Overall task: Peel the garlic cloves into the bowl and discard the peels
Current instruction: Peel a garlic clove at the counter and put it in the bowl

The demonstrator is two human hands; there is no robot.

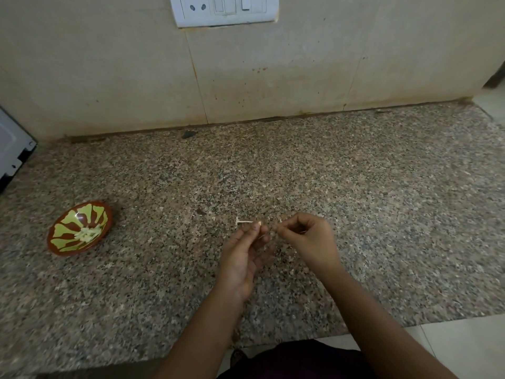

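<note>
A small brown bowl (79, 228) with a yellow-green petal pattern sits on the granite counter at the left, holding several pale peeled garlic cloves (88, 233). Above the middle of the counter my left hand (244, 258) pinches a small garlic clove (258, 223) at its fingertips, a thin pale strip of peel (244, 221) sticking out to the left. My right hand (306, 242) is close beside it, its fingertips pinching a bit of peel next to the clove. The clove is mostly hidden by my fingers.
Speckled granite counter (355, 201) runs wall to front edge, with small peel scraps scattered near my hands. A grey appliance corner (13, 149) stands at the far left. A socket and switch plate (224, 9) is on the tiled wall. Floor shows at the right.
</note>
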